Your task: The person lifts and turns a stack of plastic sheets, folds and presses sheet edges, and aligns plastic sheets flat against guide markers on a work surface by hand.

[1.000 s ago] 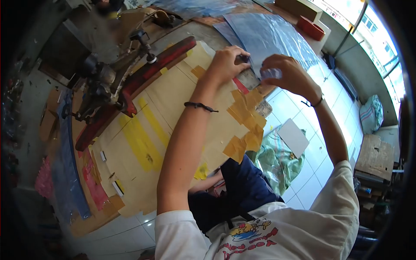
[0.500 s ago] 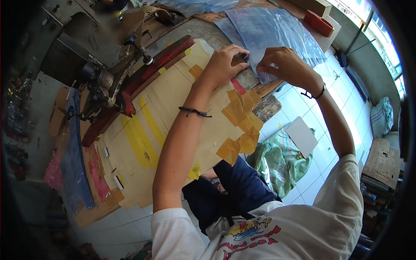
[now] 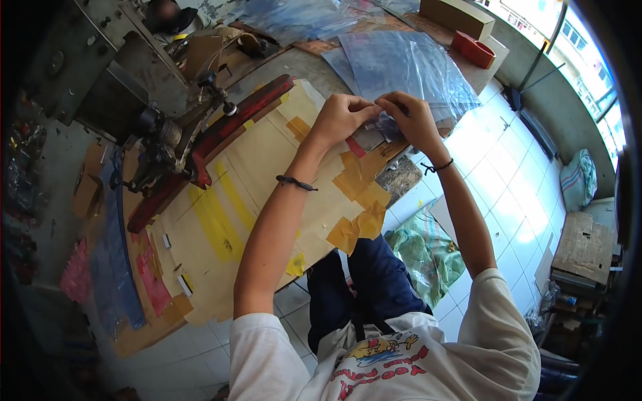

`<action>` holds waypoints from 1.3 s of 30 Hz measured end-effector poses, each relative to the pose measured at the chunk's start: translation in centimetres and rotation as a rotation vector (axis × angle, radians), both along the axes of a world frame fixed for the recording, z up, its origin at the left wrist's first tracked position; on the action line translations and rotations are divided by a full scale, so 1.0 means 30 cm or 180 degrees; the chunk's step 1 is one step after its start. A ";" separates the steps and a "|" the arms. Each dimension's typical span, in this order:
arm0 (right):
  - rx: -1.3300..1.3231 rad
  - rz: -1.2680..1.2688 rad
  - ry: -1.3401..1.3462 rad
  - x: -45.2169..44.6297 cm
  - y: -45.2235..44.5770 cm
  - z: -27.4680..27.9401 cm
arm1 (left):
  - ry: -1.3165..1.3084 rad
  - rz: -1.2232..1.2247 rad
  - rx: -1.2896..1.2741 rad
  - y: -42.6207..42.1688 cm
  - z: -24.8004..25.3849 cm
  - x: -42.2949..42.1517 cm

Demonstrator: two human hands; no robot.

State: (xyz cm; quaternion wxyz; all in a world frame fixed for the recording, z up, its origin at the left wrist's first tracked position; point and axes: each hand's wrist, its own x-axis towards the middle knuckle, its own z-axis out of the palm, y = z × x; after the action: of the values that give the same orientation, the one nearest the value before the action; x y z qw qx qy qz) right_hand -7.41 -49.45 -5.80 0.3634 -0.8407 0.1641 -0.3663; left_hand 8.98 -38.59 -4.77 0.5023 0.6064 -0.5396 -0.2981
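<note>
My left hand (image 3: pixel 342 119) is raised over the far right part of the paper-covered board (image 3: pixel 267 194), its fingers pinched together. Right beside it, my right hand (image 3: pixel 413 121) also has its fingers closed, and the fingertips of both hands meet or nearly meet. Something small and clear seems to lie between or below them, too small to make out. Just beyond the hands are clear plastic sheets (image 3: pixel 408 63). Brown tape pieces (image 3: pixel 358 180) and a red strip (image 3: pixel 356 147) lie on the board below the hands.
A machine with a red curved bar (image 3: pixel 200 157) stands at the left of the board. A red tape ring (image 3: pixel 473 50) and a cardboard box (image 3: pixel 457 17) sit at the back right. A green sack (image 3: pixel 428 257) rests on the tiled floor. Part of another person (image 3: pixel 170 15) shows at the top left.
My right hand has moved left to meet my left hand. The dark thing seen at my left fingertips before is no longer visible. The view has shifted slightly.
</note>
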 end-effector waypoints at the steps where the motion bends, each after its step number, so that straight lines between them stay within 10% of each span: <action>1: 0.0092 0.0047 0.0112 -0.008 -0.007 0.005 | 0.0185 -0.0032 0.0048 0.003 0.003 -0.002; 39: 0.0168 0.0813 0.0922 -0.028 -0.089 0.043 | 0.0081 -0.0647 0.0030 0.022 -0.020 0.040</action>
State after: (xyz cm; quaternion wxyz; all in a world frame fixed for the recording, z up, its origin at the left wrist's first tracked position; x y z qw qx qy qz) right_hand -8.24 -52.12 -4.52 0.4014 -0.8888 0.1162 -0.1880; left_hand 10.19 -37.91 -5.35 0.4735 0.5470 -0.5905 -0.3576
